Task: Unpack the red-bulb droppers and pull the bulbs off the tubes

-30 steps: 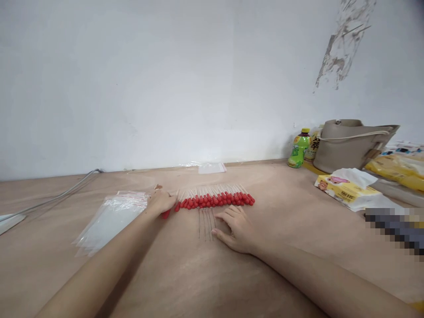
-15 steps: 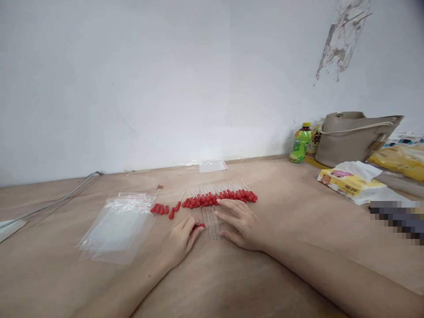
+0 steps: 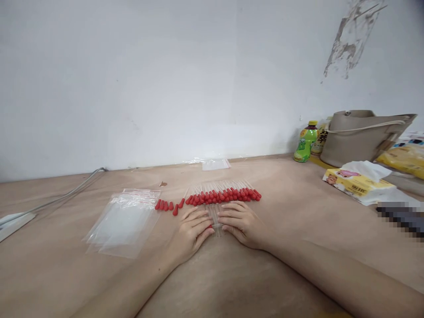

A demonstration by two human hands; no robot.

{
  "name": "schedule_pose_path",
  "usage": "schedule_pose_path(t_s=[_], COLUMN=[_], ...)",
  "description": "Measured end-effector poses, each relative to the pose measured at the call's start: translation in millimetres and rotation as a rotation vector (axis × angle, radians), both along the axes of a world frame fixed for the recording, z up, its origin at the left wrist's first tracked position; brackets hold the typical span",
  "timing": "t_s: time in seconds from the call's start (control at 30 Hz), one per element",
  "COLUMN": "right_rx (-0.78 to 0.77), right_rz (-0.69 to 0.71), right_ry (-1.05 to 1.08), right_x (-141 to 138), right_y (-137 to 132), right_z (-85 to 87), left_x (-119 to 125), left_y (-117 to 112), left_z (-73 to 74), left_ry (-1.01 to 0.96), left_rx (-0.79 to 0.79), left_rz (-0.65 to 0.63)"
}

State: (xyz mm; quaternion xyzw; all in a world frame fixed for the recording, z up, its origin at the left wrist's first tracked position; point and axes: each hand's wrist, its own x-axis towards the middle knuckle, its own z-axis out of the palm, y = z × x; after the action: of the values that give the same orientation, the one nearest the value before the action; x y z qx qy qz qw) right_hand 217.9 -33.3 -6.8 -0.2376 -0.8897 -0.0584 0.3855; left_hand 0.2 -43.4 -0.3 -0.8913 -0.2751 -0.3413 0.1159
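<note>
Keeping bulb and tube straight should be paying off here — the left hand (image 3: 192, 232) is pinching a red bulb (image 3: 211, 226), the right hand (image 3: 243, 223) is gripping a clear tube (image 3: 217, 225) — with both pieces sitting between the fingertips, well short of the far edge of the desk (image 3: 281, 185).

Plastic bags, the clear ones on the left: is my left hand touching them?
Apart: the head view shows a strip of brown tabletop between the clear plastic bags' right edge and your left hand.
</note>
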Motion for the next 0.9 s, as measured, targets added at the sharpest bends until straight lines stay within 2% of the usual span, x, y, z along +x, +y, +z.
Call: schedule_pose_path(t_s=[0.13,0.3,0.53,0.9], right_rx=[-0.029,-0.020,-0.012,0.088], right_rz=[0.032,0.073,0.153,0.135], right_ry=[-0.004,0.031,-0.019,-0.056], right_x=[-3,-8,-8,-4], right_y=[3,5,-3,-3], right_z=[-3.7,-10.7,-5.0,-7.1], left_x=[1,4,5,1], left_y=[-1,-7,-13,-17], left_z=[-1.3,3.9,10.6,17.3], left_ry=[0.001,0.012,0.079,0.169], left_rx=[0.040,0.040,0.005,-0.016], left_rz=[-0.008,-0.018,-0.003,0.006])
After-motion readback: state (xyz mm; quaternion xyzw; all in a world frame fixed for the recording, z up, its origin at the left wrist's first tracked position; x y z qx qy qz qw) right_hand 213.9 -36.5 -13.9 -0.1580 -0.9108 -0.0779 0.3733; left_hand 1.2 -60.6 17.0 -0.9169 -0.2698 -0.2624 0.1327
